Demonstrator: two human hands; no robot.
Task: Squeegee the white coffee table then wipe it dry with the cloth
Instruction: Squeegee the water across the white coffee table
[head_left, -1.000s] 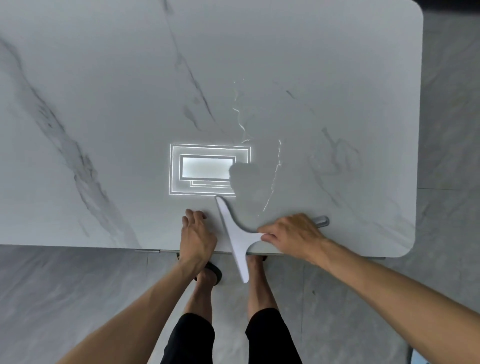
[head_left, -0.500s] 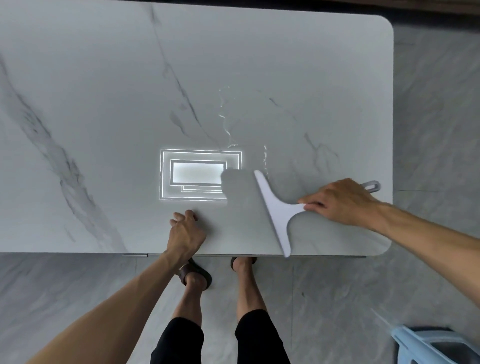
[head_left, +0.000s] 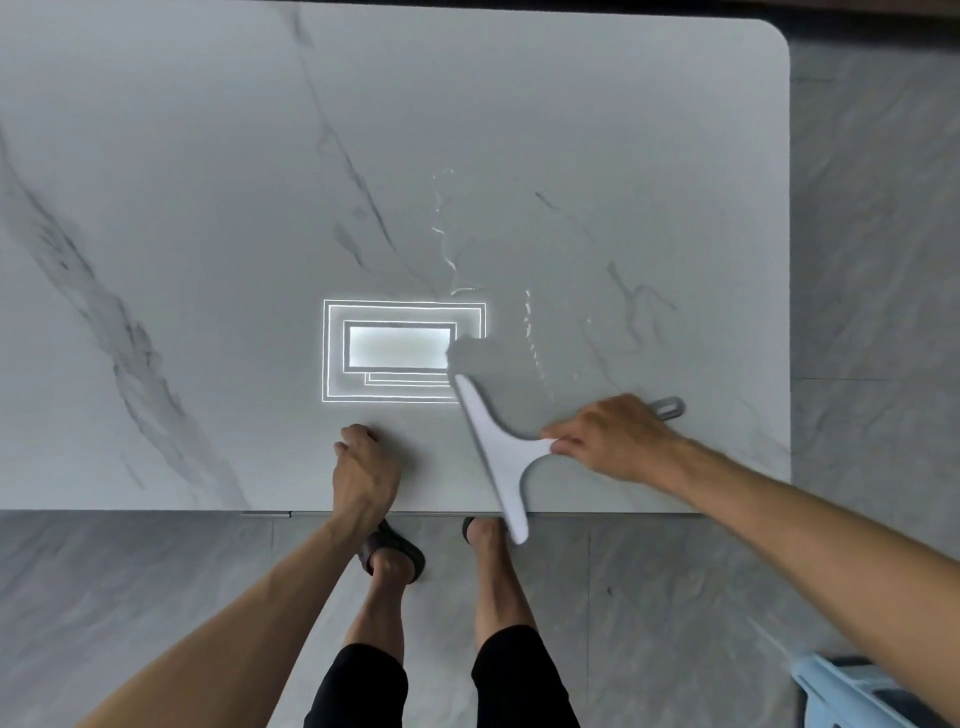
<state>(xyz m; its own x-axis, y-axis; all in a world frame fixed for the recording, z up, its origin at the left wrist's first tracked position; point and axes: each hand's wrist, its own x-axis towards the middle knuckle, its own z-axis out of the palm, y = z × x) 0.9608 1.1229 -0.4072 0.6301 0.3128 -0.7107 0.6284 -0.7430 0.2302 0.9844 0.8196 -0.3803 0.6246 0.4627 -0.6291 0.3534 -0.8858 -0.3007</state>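
The white marble-veined coffee table fills most of the head view. A white squeegee lies across its near edge, blade running from near the ceiling-light reflection down past the table edge. My right hand is shut on its handle, whose grey end sticks out to the right. My left hand rests with curled fingers on the table near the front edge, holding nothing. Thin water streaks glisten just beyond the blade. No cloth is in view.
Grey tiled floor surrounds the table. My legs and sandalled feet stand at the near edge. A light-blue plastic object sits on the floor at the bottom right. The table's rounded far-right corner is visible.
My right hand swept the squeegee to the right half a second ago, then brought it back left a little. My left hand stayed in place on the table.
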